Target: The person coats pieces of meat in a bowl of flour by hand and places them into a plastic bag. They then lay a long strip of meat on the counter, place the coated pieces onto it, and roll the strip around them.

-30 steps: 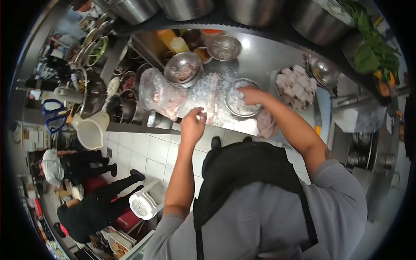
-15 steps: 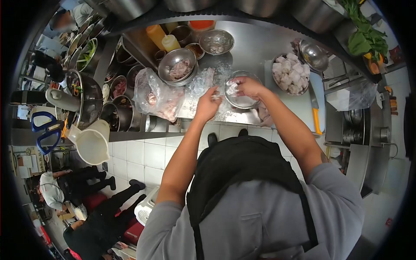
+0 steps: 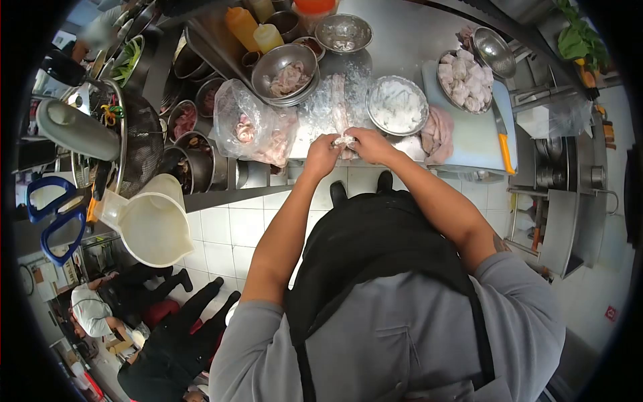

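Observation:
Both hands meet at the near edge of the floured steel counter. My left hand [image 3: 323, 155] and my right hand [image 3: 372, 145] are closed on the near end of a long, pale floured strip of meat [image 3: 339, 107], which stretches away from me. Just right of it is a metal bowl of white flour [image 3: 398, 106]. On the left lie a clear plastic bag [image 3: 242, 120] with meat inside and a stack of metal bowls with meat pieces [image 3: 289, 79] in the top one. A folded pinkish cloth or meat piece [image 3: 437, 135] is beside the flour bowl.
A bowl of white floured chunks [image 3: 464, 80] and an orange-handled knife [image 3: 505, 149] rest on the cutting board [image 3: 479, 145]. Squeeze bottles [image 3: 268, 38] stand at the back. A plastic jug [image 3: 155, 224] and blue-handled scissors [image 3: 55, 218] hang at left. Two people are behind, lower left.
My right hand has left the flour bowl and come to the near end of the strip beside my left hand. The view has shifted, and the flour bowl's contents now show.

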Demonstrator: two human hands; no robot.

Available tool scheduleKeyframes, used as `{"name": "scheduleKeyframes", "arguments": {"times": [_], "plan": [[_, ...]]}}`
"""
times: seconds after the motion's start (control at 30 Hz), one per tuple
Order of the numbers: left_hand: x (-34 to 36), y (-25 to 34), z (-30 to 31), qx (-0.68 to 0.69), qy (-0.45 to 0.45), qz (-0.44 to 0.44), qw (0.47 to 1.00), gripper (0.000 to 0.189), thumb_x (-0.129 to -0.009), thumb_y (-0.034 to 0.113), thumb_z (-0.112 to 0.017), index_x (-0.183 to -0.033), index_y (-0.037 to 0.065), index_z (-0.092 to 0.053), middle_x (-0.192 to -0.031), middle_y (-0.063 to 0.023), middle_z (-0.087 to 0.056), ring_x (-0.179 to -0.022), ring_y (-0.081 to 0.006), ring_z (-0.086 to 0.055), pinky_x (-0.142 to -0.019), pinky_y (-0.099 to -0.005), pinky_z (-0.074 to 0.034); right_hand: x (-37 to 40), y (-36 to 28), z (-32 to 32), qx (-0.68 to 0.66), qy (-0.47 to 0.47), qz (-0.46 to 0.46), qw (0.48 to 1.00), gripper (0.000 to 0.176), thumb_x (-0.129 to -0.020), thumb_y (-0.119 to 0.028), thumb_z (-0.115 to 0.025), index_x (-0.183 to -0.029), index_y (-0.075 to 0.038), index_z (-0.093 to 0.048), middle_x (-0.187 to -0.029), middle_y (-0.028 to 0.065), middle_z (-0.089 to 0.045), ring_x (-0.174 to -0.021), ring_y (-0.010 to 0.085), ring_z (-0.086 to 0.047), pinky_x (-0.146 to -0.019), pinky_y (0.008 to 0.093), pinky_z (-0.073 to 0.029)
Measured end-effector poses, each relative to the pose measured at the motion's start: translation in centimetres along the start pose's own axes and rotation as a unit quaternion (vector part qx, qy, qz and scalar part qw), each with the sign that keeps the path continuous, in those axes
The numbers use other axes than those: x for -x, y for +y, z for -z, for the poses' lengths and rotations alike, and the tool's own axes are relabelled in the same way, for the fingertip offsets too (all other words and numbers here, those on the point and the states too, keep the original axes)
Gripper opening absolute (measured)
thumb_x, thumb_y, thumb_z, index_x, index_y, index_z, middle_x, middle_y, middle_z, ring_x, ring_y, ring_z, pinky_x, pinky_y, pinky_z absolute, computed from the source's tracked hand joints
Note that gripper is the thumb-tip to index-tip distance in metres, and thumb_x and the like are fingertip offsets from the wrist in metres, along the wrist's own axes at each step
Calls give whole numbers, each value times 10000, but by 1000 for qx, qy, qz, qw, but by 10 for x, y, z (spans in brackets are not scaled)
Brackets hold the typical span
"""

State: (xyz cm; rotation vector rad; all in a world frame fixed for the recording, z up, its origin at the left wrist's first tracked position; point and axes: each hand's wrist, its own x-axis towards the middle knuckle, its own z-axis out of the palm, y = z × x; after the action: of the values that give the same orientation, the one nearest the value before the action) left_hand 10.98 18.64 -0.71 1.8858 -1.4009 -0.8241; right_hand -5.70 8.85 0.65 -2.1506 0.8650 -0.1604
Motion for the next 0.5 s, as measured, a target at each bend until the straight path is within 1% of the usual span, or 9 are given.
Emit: {"name": "scheduleKeyframes", "arguments": {"times": [0.1, 0.13, 0.2, 0.23, 0.3, 0.33, 0.4, 0.43, 0.5], "plan": [[-1, -6, -6, -33, -7, -59, 998, 358, -842, 141, -718, -1178, 28, -674, -1051, -167, -642, -913, -316, -636, -828, -398, -506, 14, 5, -6, 62, 66, 12, 996, 300, -857, -132, -648, -1154, -91, -634, -1011, 174, -615, -1020, 379, -585, -860, 454, -478], [-2, -8, -6, -45, -11, -74, 996, 371, -828, 125, -722, -1183, 30, -670, -1061, -163, -637, -933, -325, -632, -843, -406, -504, 18, 1, -7, 78, 68, 22, 994, 281, -841, -125, -655, -1119, -93, -642, -1005, 166, -604, -1015, 371, -579, -859, 450, -477], [1, -11, -5, -57, 8, -132, 990, 366, -809, 97, -717, -1167, 35, -667, -1066, -155, -637, -969, -336, -615, -865, -417, -494, 29, -4, -6, 110, 72, 42, 990, 244, -807, -112, -668, -1051, -97, -658, -992, 148, -582, -1005, 356, -565, -856, 444, -475], [2, -13, -4, -61, 18, -161, 985, 365, -800, 83, -715, -1159, 38, -665, -1068, -151, -636, -987, -341, -606, -876, -423, -488, 32, -4, -8, 131, 63, 70, 987, 217, -796, -110, -669, -1012, -94, -658, -988, 145, -585, -994, 347, -567, -852, 440, -476], [2, -13, -2, -73, -10, -176, 982, 336, -793, 63, -703, -1125, 39, -659, -1064, -146, -636, -1009, -346, -593, -892, -429, -480, 36, -3, -14, 170, 41, 125, 977, 163, -773, -107, -670, -934, -87, -659, -979, 139, -591, -970, 330, -572, -845, 432, -477], [0, -12, -1, -79, -23, -185, 979, 321, -790, 53, -697, -1108, 40, -655, -1062, -143, -636, -1020, -348, -586, -900, -432, -476, 35, 1, -19, 179, 55, 130, 974, 146, -771, -110, -670, -914, -83, -657, -977, 134, -592, -973, 326, -571, -847, 431, -478], [-4, -7, 2, -77, -47, -161, 983, 305, -800, 48, -683, -1103, 41, -650, -1051, -130, -636, -1045, -342, -575, -928, -425, -468, 32, 7, -30, 196, 82, 140, 967, 114, -767, -115, -669, -874, -75, -654, -973, 124, -593, -978, 318, -571, -852, 428, -480], [-6, -5, 4, -77, -58, -149, 984, 297, -805, 46, -675, -1100, 41, -647, -1046, -123, -635, -1058, -339, -570, -942, -422, -464, 32, 9, -32, 195, 79, 146, 967, 107, -772, -115, -666, -867, -69, -647, -969, 123, -594, -976, 316, -570, -852, 428, -479], [-9, -8, 5, -96, -71, -164, 979, 288, -805, 44, -667, -1093, 39, -652, -1052, -128, -632, -1060, -339, -571, -942, -425, -464, 30, 11, -33, 193, 74, 160, 965, 97, -780, -115, -659, -854, -57, -632, -960, 122, -595, -973, 313, -568, -851, 429, -478]]}}
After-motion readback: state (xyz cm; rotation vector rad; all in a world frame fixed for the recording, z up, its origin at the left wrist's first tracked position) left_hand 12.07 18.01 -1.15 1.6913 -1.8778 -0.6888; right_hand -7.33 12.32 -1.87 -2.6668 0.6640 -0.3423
